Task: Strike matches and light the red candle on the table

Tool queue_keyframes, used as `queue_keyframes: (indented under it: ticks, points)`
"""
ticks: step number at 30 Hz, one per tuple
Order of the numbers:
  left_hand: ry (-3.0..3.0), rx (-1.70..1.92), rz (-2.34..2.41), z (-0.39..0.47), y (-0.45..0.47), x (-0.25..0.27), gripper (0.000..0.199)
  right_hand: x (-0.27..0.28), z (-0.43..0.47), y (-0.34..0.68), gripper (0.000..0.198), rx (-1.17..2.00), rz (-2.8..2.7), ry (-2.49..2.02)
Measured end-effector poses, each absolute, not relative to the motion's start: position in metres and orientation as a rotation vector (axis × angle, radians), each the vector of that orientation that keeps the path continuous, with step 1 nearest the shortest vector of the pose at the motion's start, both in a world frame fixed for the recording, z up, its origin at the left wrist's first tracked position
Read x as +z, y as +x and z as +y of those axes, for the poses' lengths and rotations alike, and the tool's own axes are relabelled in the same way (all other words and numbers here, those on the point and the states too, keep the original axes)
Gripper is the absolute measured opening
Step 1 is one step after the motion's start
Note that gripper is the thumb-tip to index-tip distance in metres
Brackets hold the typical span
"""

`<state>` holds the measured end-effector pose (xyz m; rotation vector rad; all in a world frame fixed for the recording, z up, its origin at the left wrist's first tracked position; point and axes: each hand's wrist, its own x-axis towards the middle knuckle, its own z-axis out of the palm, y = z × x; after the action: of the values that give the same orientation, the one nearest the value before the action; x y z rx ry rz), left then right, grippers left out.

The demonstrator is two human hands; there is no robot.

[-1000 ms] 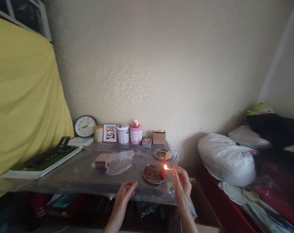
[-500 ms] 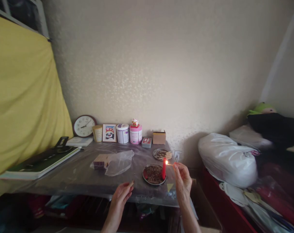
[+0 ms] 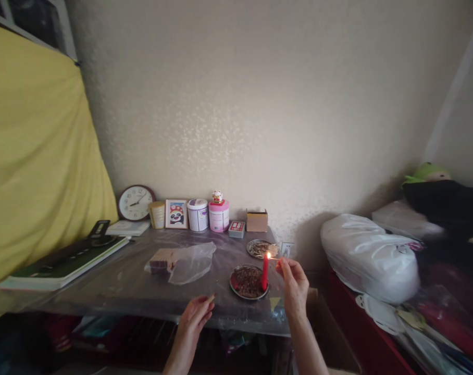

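Note:
My right hand (image 3: 295,281) pinches the end of a burning match (image 3: 274,259). Its flame meets the tip of a red candle (image 3: 265,273), which stands upright at the right side of a round metal plate (image 3: 249,299). Dark brown, crumbly material (image 3: 246,279) covers that plate. At the table's front edge, my left hand (image 3: 195,315) is closed on a small tan piece (image 3: 210,298), matchbox-like and mostly hidden by the fingers. Behind the candle is a second plate (image 3: 256,254) full of matchsticks, some with dark ends.
A wrapped block of small boxes (image 3: 162,262) lies on the plastic-covered table (image 3: 115,276) beside a clear bag (image 3: 193,263). Along the wall are a clock (image 3: 136,203), tins (image 3: 198,216), a picture frame (image 3: 176,214) and an open carton (image 3: 257,221). White bags (image 3: 369,255) sit at right.
My right hand has shifted the burning match slightly up, bringing its flame from beside the candle's upper side to its tip. My left hand stays almost where it was.

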<state>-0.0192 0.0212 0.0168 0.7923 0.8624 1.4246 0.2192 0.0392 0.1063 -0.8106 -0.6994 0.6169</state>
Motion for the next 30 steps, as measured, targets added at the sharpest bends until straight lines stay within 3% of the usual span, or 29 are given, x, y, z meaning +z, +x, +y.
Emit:
queue_keyframes:
  ticks: [30]
  points:
    - [0.813, 1.407, 0.883, 0.016, -0.019, 0.022, 0.030, 0.111, 0.048, 0.233, 0.022, 0.798, -0.594, -0.721]
